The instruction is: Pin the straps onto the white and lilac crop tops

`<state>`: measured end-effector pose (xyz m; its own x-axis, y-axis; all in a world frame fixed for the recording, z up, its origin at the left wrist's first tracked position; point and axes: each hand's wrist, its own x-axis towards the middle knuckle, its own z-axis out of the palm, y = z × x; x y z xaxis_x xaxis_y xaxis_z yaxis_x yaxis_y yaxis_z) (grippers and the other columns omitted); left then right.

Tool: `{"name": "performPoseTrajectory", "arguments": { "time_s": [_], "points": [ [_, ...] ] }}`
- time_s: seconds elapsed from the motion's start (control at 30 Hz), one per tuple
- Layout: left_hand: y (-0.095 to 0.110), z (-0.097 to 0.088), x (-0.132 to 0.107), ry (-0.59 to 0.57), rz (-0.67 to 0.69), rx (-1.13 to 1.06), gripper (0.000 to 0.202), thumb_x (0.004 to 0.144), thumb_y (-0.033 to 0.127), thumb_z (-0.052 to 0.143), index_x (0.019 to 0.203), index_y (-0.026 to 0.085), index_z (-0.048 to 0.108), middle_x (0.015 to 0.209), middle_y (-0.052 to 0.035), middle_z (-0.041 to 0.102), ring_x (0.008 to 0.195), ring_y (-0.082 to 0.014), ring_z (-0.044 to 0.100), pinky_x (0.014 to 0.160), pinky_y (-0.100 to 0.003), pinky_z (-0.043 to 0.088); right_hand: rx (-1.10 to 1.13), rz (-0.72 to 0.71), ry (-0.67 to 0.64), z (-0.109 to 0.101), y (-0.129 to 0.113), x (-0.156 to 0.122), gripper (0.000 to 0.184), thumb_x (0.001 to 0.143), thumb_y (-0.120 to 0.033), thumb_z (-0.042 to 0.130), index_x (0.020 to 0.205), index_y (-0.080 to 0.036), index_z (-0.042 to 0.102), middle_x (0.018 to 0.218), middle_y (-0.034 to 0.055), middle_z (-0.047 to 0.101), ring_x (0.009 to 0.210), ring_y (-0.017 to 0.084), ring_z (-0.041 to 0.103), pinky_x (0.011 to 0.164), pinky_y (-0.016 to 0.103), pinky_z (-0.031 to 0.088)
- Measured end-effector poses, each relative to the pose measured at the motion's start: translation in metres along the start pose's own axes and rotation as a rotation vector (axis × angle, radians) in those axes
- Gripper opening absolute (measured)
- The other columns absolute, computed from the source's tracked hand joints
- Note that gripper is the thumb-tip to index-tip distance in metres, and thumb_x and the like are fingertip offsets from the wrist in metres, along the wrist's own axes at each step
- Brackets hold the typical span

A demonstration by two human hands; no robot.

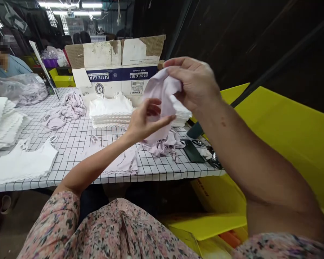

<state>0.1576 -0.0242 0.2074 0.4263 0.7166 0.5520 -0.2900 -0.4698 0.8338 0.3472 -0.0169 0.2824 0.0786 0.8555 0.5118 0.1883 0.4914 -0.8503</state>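
Right hand (pixel 197 82) raised, gripping lilac garment (pixel 165 94).

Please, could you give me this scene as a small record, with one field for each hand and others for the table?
Right hand: raised, grip closed on lilac garment
Left hand: lower, at the same garment; grip unclear
Table cover: white with black grid lines
On table, below hands: crumpled lilac pile
Behind: white garment stack, cardboard box
Picture's right: yellow container
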Motion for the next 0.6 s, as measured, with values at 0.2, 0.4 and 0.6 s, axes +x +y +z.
{"name": "performPoseTrajectory", "arguments": {
  "time_s": [0.2, 0.4, 0.6],
  "points": [
    [-0.010, 0.000, -0.010, 0.060, -0.401, -0.352, 0.017, 0.095, 0.007, 0.065, 0.082, 0.015, 0.072, 0.075, -0.0003, 0.074, 0.070, -0.0093, 0.070, 0.077, -0.023, 0.060, 0.131, 0.141, 0.086, 0.022, 0.031, -0.044, 0.021, 0.091, -0.033, 0.082, 0.105, -0.021, 0.073, 0.101, 0.0024, 0.076, 0.085, 0.013, 0.071, 0.074, 0.026, 0.063],
    [-0.007, -0.012, -0.022, 0.177, -0.558, -0.589, 0.020, 0.098, 0.012, 0.068, 0.079, 0.015, 0.069, 0.072, 0.0005, 0.070, 0.063, -0.0093, 0.065, 0.067, -0.024, 0.059, 0.143, 0.285, 0.050, 0.013, 0.065, -0.086, 0.091, 0.072, -0.061, 0.099, 0.146, -0.029, 0.057, 0.110, 0.0044, 0.077, 0.101, 0.022, 0.075, 0.074, 0.031, 0.063],
    [-0.007, -0.016, -0.025, 0.255, -0.643, -0.683, 0.026, 0.100, 0.020, 0.072, 0.077, 0.018, 0.060, 0.060, 0.0040, 0.061, 0.050, -0.0076, 0.054, 0.052, -0.021, 0.046, 0.101, 0.419, -0.103, 0.046, 0.097, -0.132, 0.126, 0.066, -0.066, 0.097, 0.169, -0.033, 0.032, 0.135, 0.0085, 0.073, 0.126, 0.031, 0.071, 0.094, 0.042, 0.063]
  ]
}}
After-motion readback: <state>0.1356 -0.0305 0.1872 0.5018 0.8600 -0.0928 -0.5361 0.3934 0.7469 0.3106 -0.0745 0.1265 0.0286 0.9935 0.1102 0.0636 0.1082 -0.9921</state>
